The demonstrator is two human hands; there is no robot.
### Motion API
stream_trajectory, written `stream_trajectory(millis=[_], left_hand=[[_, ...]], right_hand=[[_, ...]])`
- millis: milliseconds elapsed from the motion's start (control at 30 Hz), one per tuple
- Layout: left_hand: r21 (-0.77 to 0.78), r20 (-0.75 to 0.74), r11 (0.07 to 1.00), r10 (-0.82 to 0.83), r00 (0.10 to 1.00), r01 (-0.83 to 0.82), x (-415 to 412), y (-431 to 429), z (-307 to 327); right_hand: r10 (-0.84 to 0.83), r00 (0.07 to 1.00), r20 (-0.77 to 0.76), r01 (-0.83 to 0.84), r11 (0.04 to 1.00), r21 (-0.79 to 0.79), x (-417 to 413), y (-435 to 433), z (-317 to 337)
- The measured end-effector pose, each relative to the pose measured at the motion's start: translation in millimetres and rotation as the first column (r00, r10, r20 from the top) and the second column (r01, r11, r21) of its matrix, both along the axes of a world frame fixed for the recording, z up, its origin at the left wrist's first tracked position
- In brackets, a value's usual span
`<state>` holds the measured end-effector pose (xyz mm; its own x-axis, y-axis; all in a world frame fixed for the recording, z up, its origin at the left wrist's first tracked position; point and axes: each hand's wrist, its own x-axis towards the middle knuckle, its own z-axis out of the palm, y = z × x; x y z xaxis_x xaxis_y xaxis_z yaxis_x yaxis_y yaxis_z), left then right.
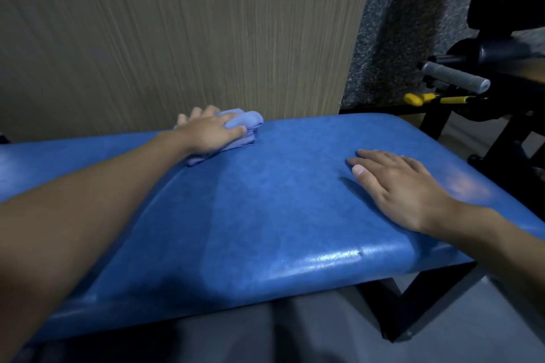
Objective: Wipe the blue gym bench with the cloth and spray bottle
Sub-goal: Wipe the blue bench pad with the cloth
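At the far edge of the blue counter (pixel 280 200), left of centre, the left hand (pixel 211 134) grips a folded lilac cloth (pixel 249 120), thumb curled round it; its fingertips are half hidden behind. Near right, the right hand (pixel 404 186) lies flat on the counter, fingers straight, holding nothing.

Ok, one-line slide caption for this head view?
Left hand grips the folded cloth at the far edge of the blue bench; right hand rests flat on its top.
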<state>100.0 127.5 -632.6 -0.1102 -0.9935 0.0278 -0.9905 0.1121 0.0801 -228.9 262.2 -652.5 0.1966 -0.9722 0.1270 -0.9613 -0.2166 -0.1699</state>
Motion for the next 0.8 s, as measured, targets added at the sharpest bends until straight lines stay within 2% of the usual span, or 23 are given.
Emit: stream_trajectory(millis=[100, 233, 367, 433, 500, 633, 800], left_hand=[[-0.003, -0.035, 0.999, -0.048, 0.998, 0.048, -13, 15, 1], [0.0, -0.029, 0.975, -0.222, 0.975, 0.222, -47, 70, 1], [-0.041, 0.012, 0.847, -0.53, 0.848, 0.53, -90, 152, -5], [-0.076, 0.035, 0.783, -0.617, 0.786, 0.618, -98, 182, -8], [-0.109, 0.034, 0.768, -0.631, 0.775, 0.631, -96, 189, -11], [-0.075, -0.001, 0.82, -0.569, 0.822, 0.567, -83, 154, -8], [-0.05, 0.017, 0.949, -0.31, 0.951, 0.31, -40, 71, -4]], right_hand=[[0.0, 1.0, -0.001, 0.0, 1.0, -0.023, 0, 0, -1], [-0.006, 1.0, 0.009, 0.006, 1.0, -0.026, -1, 1, -1], [-0.013, 0.998, 0.059, 0.014, 1.0, -0.027, -2, -2, -1], [-0.017, 0.993, 0.117, 0.02, 1.0, -0.024, -2, -3, 2], [-0.037, 0.989, 0.145, 0.042, 0.999, -0.031, -2, -2, 4], [-0.035, 0.998, 0.046, 0.036, 0.999, -0.037, 4, 1, 7], [0.049, 0.999, 0.006, -0.049, 0.998, 0.033, 14, 4, -2]])
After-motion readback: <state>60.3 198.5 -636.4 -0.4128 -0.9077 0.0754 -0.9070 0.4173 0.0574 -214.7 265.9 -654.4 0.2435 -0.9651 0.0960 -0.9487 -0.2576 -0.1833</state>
